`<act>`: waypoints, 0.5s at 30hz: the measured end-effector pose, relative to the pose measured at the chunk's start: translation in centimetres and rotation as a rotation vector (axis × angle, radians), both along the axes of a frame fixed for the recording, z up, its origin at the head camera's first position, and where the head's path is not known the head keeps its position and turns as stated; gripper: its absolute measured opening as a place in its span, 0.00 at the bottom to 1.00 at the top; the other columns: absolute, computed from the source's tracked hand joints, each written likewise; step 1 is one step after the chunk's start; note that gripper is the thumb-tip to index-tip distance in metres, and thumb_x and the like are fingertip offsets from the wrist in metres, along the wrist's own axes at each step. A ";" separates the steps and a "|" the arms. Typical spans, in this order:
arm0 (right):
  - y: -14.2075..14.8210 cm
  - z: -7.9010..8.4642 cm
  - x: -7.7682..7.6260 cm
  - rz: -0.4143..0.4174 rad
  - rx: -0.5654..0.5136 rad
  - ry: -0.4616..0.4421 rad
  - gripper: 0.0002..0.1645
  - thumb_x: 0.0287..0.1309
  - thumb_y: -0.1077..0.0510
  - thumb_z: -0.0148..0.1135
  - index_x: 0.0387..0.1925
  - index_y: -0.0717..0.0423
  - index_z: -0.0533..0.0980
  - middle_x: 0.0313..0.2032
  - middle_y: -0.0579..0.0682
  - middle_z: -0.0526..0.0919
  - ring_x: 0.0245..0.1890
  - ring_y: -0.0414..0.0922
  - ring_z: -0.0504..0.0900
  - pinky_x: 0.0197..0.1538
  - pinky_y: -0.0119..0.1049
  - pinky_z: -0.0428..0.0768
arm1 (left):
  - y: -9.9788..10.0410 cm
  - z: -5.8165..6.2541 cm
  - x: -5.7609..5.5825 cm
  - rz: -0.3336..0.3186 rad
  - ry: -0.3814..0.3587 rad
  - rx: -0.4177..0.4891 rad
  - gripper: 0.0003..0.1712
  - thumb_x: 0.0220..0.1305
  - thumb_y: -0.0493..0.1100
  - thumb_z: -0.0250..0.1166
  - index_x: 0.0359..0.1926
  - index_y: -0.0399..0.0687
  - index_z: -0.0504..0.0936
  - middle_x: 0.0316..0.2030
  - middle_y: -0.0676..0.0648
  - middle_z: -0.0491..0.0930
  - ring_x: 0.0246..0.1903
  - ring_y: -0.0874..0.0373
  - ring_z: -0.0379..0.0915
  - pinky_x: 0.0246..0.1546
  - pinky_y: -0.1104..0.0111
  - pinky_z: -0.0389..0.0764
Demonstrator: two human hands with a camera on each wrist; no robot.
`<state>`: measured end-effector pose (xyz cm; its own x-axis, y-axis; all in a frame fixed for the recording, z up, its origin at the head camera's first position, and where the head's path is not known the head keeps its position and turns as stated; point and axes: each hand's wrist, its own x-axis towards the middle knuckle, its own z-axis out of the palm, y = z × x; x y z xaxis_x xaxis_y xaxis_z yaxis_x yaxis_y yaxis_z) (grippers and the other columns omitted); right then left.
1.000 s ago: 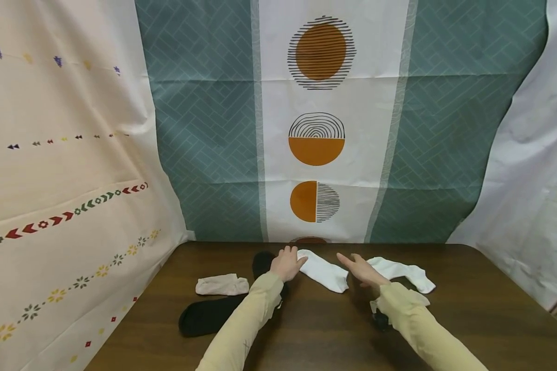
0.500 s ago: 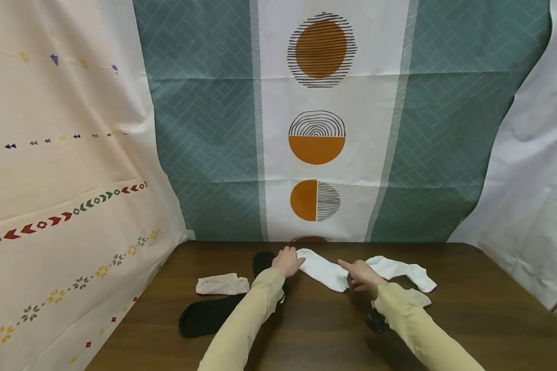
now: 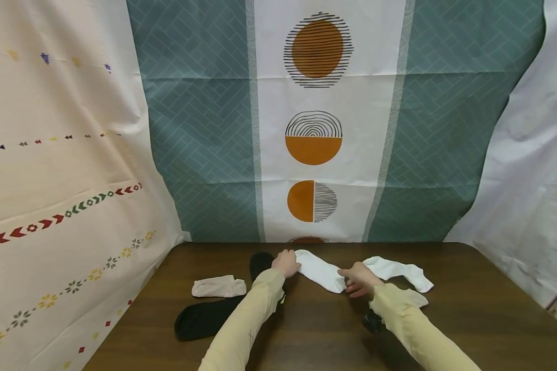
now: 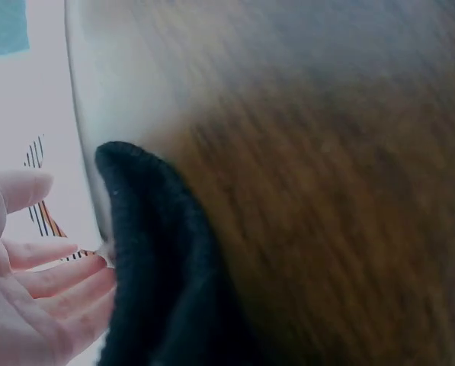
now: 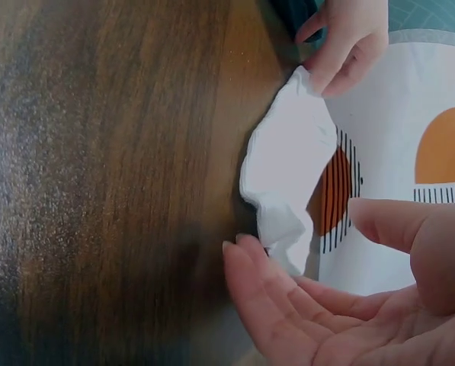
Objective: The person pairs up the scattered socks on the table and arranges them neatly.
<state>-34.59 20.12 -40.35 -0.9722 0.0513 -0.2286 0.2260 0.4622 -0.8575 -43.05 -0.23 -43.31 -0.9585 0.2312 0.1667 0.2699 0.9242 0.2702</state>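
A white sock (image 3: 319, 271) lies slantwise on the brown table between both hands. My left hand (image 3: 285, 263) is at its far left end; in the right wrist view, fingertips of that hand meet the sock's tip. In the left wrist view the left fingers (image 4: 75, 293) look extended, with the thumb apart from them. At the sock's near right end is my right hand (image 3: 361, 279), its fingertips right beside the cuff. The right wrist view shows the right thumb (image 5: 387, 221) raised away from the fingers (image 5: 277, 301), the sock end just beyond them.
Left of the left hand lie a beige sock (image 3: 219, 286) and black socks (image 3: 206, 318), partly hidden by the left sleeve. Another white sock (image 3: 396, 270) lies behind the right forearm. A patterned cloth (image 3: 204, 129) hangs behind the far edge of the brown table (image 3: 315, 330).
My right hand has shifted slightly left and down, closer to the white sock's near end. The left hand stays at the far end, and the socks keep their places.
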 end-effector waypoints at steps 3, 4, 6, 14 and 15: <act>-0.1 0.0 0.2 -0.017 -0.026 0.004 0.15 0.57 0.59 0.56 0.32 0.71 0.67 0.27 0.61 0.71 0.23 0.50 0.78 0.28 0.42 0.78 | -0.1 -0.1 0.0 -0.011 0.004 0.004 0.19 0.56 0.43 0.62 0.44 0.32 0.74 0.37 0.39 0.73 0.41 0.46 0.71 0.36 0.58 0.74; -0.2 0.0 0.3 -0.019 -0.034 0.009 0.14 0.56 0.61 0.56 0.31 0.71 0.67 0.26 0.60 0.71 0.23 0.50 0.78 0.29 0.42 0.78 | -0.2 0.0 0.1 -0.020 0.012 0.009 0.17 0.56 0.42 0.61 0.43 0.33 0.75 0.37 0.39 0.73 0.40 0.47 0.72 0.35 0.58 0.74; -0.2 0.0 0.4 -0.019 -0.047 0.023 0.12 0.55 0.63 0.57 0.29 0.71 0.68 0.25 0.59 0.71 0.22 0.49 0.78 0.29 0.42 0.78 | -0.3 0.2 0.2 -0.040 0.038 0.017 0.12 0.56 0.38 0.61 0.39 0.34 0.76 0.35 0.41 0.74 0.38 0.48 0.73 0.32 0.60 0.74; -0.1 -0.3 -0.1 -0.043 -0.027 0.070 0.08 0.49 0.69 0.60 0.29 0.74 0.72 0.22 0.56 0.72 0.19 0.44 0.75 0.27 0.39 0.78 | -0.7 1.4 0.9 -0.066 0.123 0.076 0.11 0.53 0.31 0.62 0.17 0.42 0.74 0.18 0.48 0.72 0.18 0.56 0.71 0.17 0.65 0.70; 0.0 -0.4 -0.2 -0.045 -0.015 0.078 0.08 0.48 0.70 0.60 0.29 0.75 0.72 0.21 0.56 0.72 0.19 0.44 0.75 0.27 0.38 0.78 | -0.7 1.5 1.0 -0.062 0.129 0.078 0.12 0.53 0.31 0.62 0.16 0.43 0.73 0.17 0.49 0.72 0.18 0.56 0.71 0.17 0.65 0.70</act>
